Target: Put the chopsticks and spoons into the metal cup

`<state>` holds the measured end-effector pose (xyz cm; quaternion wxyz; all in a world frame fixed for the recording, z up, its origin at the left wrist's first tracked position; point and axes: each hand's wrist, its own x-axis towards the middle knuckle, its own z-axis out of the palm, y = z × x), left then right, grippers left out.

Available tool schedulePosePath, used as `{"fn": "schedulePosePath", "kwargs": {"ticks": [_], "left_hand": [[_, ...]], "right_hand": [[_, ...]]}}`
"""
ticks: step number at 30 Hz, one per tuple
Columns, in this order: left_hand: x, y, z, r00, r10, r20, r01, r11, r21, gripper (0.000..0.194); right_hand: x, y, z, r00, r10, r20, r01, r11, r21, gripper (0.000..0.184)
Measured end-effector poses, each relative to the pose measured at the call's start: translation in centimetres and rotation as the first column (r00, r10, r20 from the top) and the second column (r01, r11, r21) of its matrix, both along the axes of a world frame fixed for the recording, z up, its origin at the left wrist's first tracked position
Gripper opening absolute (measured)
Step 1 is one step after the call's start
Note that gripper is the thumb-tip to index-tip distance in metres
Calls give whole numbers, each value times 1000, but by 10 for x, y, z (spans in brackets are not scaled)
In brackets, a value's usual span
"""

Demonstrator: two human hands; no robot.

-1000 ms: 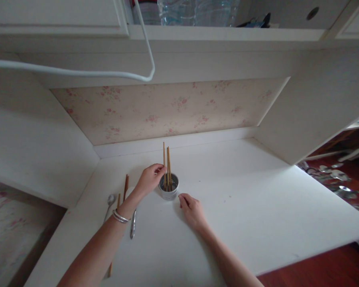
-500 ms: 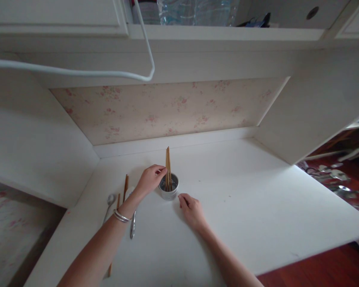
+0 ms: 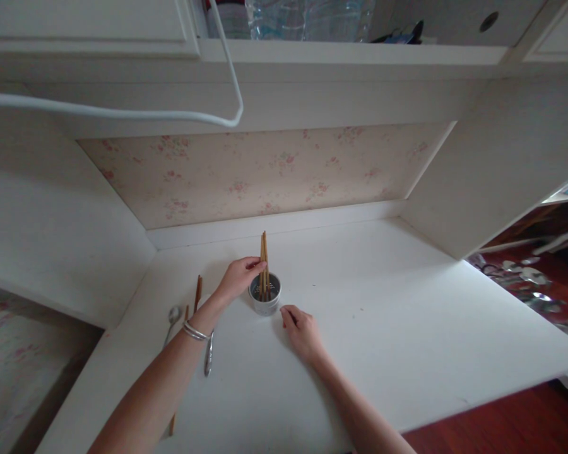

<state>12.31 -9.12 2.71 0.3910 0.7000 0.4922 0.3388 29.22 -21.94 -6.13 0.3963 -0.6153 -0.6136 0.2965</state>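
Left hand at chopsticks standing in cup

Head view. Left hand (image 3: 240, 276), a bangle pair (image 3: 195, 331) at its wrist, reaches in from the left of the cup (image 3: 265, 309). Grip: thumb and fingertips pinched on the upright chopsticks (image 3: 264, 252); how many are held cannot be told. Their lower ends are inside the cup, their tops above the rim, leaning only slightly. Cup upright on the white table (image 3: 383, 315), grey inside, with small pale spots or holes visible.

Right hand (image 3: 301, 329) rests at the table just beside the cup, on its near right side. Grip: fingers curled loosely closed; contact with the cup cannot be told.

Left of the cup, lying on the table: dark sticks (image 3: 197, 291), a spoon (image 3: 173, 315) and a metal handle (image 3: 209, 359) — all partly behind the left forearm. Lighter stick ends (image 3: 172, 425) show on either side of that forearm — one stick or two, cannot tell. Floral wallpaper (image 3: 284, 164) lines the wall behind.
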Motion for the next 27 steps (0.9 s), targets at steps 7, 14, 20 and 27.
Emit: {"fn": "schedulePosePath", "kwargs": {"ticks": [7, 14, 20, 27], "left_hand": [[1, 0, 1, 998, 38, 47, -37, 999, -19, 42], [3, -3, 3, 997, 21, 77, -18, 999, -47, 38], [-2, -13, 5, 992, 75, 106, -70, 996, -53, 40], [-26, -73, -6, 929, 342, 139, -337, 939, -64, 38]], "right_hand": [[-1, 1, -2, 1000, 1, -1, -1, 1000, 7, 38], [-1, 1, -2, 1000, 1, -6, -1, 1000, 6, 37], [0, 1, -2, 1000, -13, -21, 13, 1000, -1, 39], [1, 0, 0, 999, -10, -47, 9, 1000, -26, 42]]}}
